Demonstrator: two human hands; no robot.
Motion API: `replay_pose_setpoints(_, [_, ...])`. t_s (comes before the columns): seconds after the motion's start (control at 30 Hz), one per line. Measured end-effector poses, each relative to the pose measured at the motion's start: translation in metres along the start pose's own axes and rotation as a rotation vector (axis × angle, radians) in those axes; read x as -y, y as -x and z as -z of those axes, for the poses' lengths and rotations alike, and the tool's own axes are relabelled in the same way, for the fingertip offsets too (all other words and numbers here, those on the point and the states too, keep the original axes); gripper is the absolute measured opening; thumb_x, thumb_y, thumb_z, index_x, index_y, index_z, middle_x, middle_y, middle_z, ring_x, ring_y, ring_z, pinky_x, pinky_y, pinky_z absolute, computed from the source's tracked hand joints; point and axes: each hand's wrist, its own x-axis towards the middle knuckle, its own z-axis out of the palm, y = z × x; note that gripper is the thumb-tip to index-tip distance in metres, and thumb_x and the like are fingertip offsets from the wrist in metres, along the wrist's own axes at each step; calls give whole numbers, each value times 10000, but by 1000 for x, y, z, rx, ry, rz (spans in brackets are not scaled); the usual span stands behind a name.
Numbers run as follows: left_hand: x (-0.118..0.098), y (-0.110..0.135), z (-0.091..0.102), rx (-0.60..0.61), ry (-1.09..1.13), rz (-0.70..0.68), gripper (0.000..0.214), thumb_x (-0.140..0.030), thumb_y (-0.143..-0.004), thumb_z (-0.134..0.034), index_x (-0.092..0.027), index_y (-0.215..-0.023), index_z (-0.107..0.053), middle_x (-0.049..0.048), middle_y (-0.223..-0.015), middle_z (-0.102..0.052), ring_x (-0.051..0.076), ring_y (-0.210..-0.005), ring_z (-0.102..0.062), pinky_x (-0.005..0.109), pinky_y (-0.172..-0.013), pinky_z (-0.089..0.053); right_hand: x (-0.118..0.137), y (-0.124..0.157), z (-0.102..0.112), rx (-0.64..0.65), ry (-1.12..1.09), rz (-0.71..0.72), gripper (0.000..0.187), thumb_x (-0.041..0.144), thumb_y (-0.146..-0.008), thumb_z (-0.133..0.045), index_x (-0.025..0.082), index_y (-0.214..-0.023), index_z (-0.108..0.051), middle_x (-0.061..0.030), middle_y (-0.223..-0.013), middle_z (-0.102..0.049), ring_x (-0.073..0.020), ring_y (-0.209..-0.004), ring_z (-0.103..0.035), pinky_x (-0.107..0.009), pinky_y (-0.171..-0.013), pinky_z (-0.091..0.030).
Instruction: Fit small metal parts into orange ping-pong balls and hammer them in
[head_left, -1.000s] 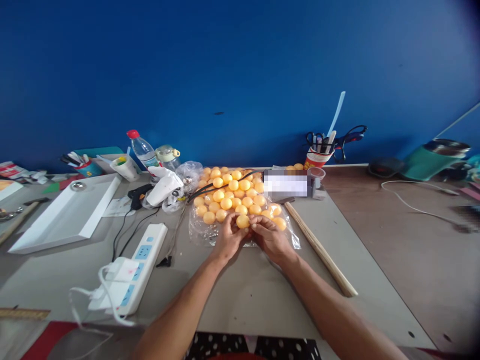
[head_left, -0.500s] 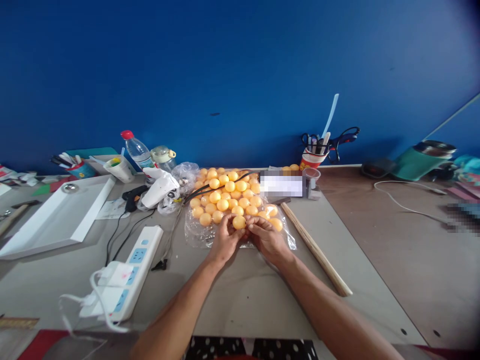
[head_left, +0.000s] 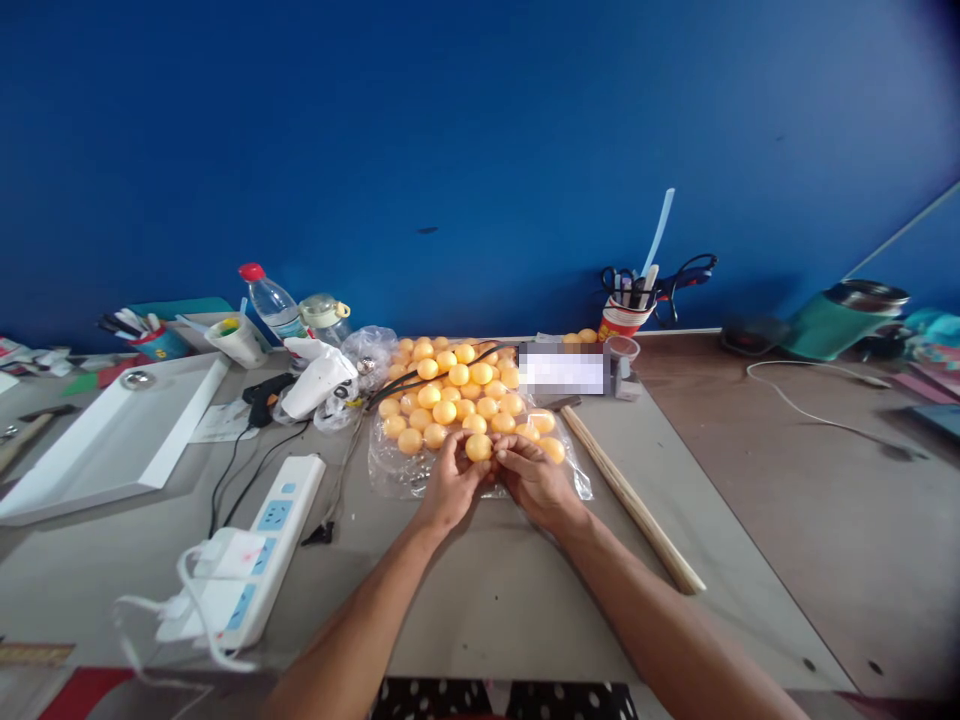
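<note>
Between my two hands, just in front of the pile, is one orange ping-pong ball (head_left: pixel 478 447). My left hand (head_left: pixel 452 482) has its fingers closed round the ball's left side and underneath. On the other side, my right hand (head_left: pixel 531 474) is pinched close to the ball, thumb and forefinger together at its edge; whether something small sits in that pinch is hidden. Behind them, several more orange balls (head_left: pixel 459 374) lie heaped on a clear plastic bag (head_left: pixel 396 478). Black cables (head_left: pixel 405 380) run across the heap.
Right of the bag lies a hammer (head_left: pixel 634 500) with a wooden handle. A power strip (head_left: pixel 281 530) with plugs, a glue gun (head_left: pixel 264 398) and a white tray (head_left: pixel 169 440) are on the left. A cup of tools (head_left: pixel 625 318) stands by the wall, a plastic bottle (head_left: pixel 274 302) further left.
My hands keep nearly the same hold on the ball. The view has shifted very slightly.
</note>
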Motion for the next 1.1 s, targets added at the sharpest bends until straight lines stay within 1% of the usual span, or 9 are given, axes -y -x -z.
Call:
replay_pose_setpoints(0.07, [-1,-1,0,-32,-4,-8,431,-360,-687,-767,-201,-1024,-550,69,-1035,-658,228,-939,-649,350,-793,-545,0,0,-1,-30,-20,13,207,256,-611,-822,197,-703,-646,3,-678,-623,-140,-609,-549,-286,-585,-463])
replay_pose_setpoints(0.17, [-2,-3,2,-64,16,-13,445,-356,-671,-774,-199,-1023,-552,64,-1031,-648,217,-935,-640,341,-790,-545,3,1,-2,-68,-12,33,236,233,-614,-806,207,-803,-667,-1,-774,-657,-130,-606,-557,-287,-588,-457])
replay_pose_setpoints(0.27, [-5,-4,4,-85,90,24,459,-388,-662,-774,-202,-1011,-541,35,-943,-638,182,-790,-631,321,-689,-550,11,3,-1,-78,112,99,178,231,-662,-765,213,-812,-671,8,-800,-649,-97,-555,-519,-261,-542,-407])
replay_pose_setpoints(0.37, [-7,-5,6,-115,141,62,464,-399,-666,-774,-198,-1009,-532,15,-898,-625,148,-699,-612,302,-639,-543,22,6,2,-127,328,240,102,235,-712,-716,225,-807,-682,23,-692,-615,-105,-535,-504,-268,-548,-391])
replay_pose_setpoints(0.5, [-2,-6,8,-74,141,0,440,-372,-691,-773,-190,-1016,-539,19,-916,-622,126,-690,-613,274,-650,-539,32,9,6,-160,719,383,83,195,-738,-665,241,-794,-705,19,-597,-586,-146,-544,-502,-299,-570,-394])
replay_pose_setpoints(0.67, [0,-6,8,-68,115,-50,418,-363,-727,-751,-188,-1034,-529,36,-964,-624,123,-721,-624,264,-684,-545,32,13,9,32,1194,495,171,142,-769,-611,268,-809,-720,-27,-781,-660,-191,-709,-554,-313,-669,-395])
replay_pose_setpoints(0.8, [-2,-5,9,-99,72,-48,405,-362,-744,-733,-184,-1040,-522,22,-930,-619,112,-689,-623,254,-668,-542,30,19,8,-5,1526,457,163,159,-822,-554,242,-851,-691,-55,-814,-634,-187,-696,-547,-297,-641,-371])
replay_pose_setpoints(0.97, [4,-7,9,-89,98,-59,409,-360,-744,-731,-187,-1049,-519,27,-958,-626,118,-706,-626,265,-662,-552,28,27,-3,-125,2037,191,223,209,-920,-424,168,-952,-640,-114,-1018,-615,-190,-705,-575,-290,-588,-346])
replay_pose_setpoints(1.1, [9,-8,9,-73,87,-71,400,-358,-741,-732,-191,-1040,-524,45,-997,-634,141,-765,-640,273,-675,-559,23,25,-8,-125,2178,60,242,212,-939,-391,168,-948,-628,-117,-1048,-614,-199,-734,-596,-294,-594,-355])
